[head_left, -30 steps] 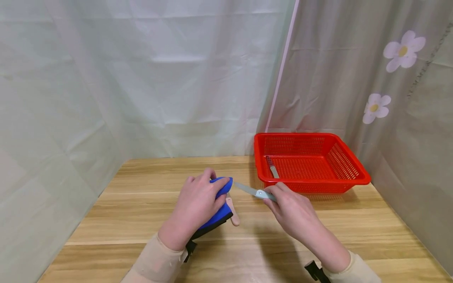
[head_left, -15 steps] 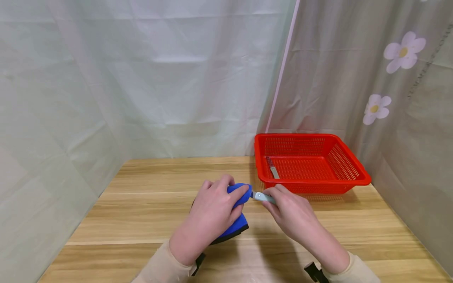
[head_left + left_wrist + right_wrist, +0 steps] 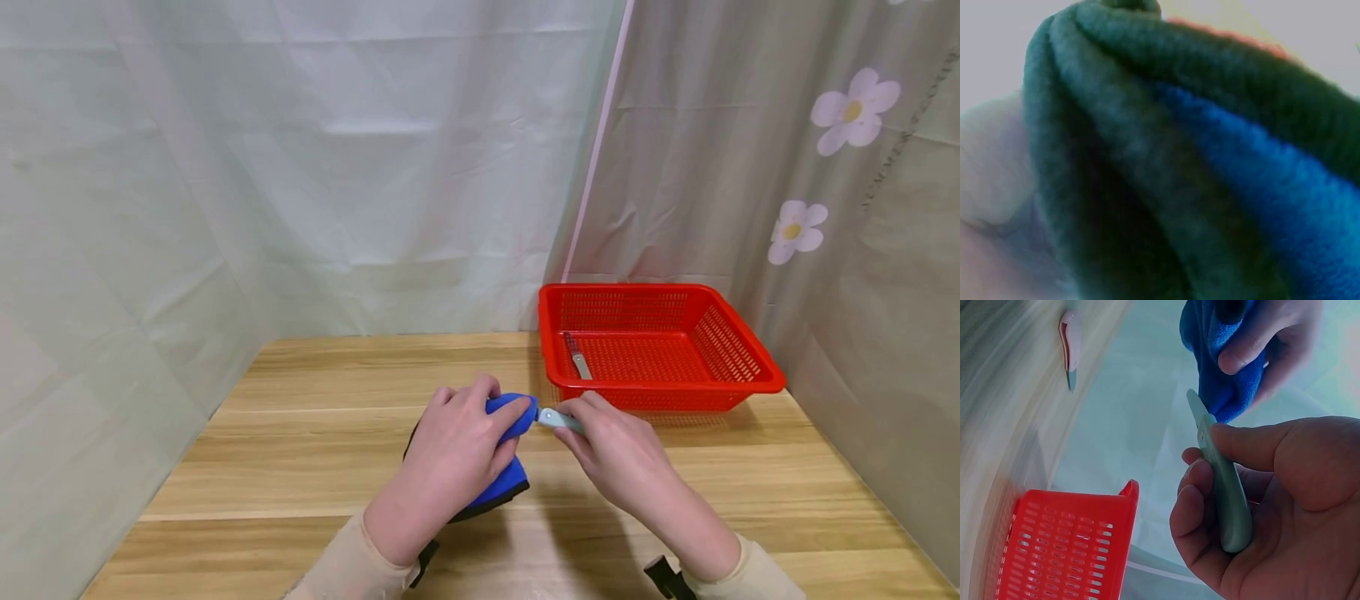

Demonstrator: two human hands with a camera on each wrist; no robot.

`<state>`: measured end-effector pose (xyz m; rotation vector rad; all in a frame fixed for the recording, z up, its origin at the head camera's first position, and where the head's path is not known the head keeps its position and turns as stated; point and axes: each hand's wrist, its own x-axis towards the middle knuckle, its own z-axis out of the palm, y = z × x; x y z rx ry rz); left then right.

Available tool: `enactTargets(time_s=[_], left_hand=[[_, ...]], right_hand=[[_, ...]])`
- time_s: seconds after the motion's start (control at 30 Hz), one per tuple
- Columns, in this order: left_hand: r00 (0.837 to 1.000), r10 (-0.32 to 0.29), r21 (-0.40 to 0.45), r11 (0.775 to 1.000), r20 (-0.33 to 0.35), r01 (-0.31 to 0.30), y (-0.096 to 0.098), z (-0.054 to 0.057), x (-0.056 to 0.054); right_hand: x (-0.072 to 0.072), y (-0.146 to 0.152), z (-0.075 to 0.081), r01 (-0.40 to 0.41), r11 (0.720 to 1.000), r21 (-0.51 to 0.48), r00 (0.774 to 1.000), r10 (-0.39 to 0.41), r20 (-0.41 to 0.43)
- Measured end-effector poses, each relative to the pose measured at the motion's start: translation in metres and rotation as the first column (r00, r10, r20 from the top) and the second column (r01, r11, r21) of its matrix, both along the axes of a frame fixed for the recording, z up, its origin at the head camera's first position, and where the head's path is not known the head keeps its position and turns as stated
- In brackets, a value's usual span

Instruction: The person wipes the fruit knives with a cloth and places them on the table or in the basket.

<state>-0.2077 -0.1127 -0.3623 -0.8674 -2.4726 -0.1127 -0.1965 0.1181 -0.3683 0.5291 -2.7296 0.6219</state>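
nearest are the two pale sleeves, their forearms slanting inward toward the grip. the right hand is clamped on the pale green knife, thumb on one side of the handle and curled fingers on the other. the knife sits in front of that hand, raised above the table; its long axis runs crosswise, tilted slightly, with the blade end pointing left toward the other hand. the left hand, knuckles up, pinches a blue cloth with dark edging, right at the blade. the head view leaves most of the blade covered — the right wrist view shows a short stretch of it against the cloth, and how much is wrapped i cannot tell. the left wrist view is mostly blurred folds.

below the grip, on the table, lies a pink-handled knife, out of sight in the head view. beyond the right hand stands a red basket; inside, toward its left end, rests a grey-handled knife — its blade hard to make out against the mesh. farthest from the grip hangs a pale curtain.
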Motion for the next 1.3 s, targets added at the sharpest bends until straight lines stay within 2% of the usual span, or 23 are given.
enactTargets(time_s=[0.37, 0.77, 0.93, 1.3], left_hand=[[0.997, 0.052, 0.008, 0.999, 0.053, -0.053, -0.009, 0.003, -0.007], [0.994, 0.094, 0.019, 0.995, 0.052, -0.095, -0.020, 0.004, -0.015], [0.996, 0.082, 0.051, 0.995, 0.035, -0.084, -0.025, 0.004, -0.018], [0.993, 0.101, 0.065, 0.992, 0.067, -0.105, -0.033, 0.007, -0.021]], right_hand=[[0.000, 0.001, 0.001, 0.007, 1.000, 0.004, 1.000, -0.006, -0.016], [-0.001, 0.001, 0.004, 0.020, 1.000, -0.010, 1.000, -0.020, 0.012], [0.000, 0.002, 0.005, 0.024, 1.000, -0.010, 1.000, -0.024, 0.007], [0.000, 0.004, 0.006, 0.024, 0.999, -0.022, 0.999, -0.025, -0.031]])
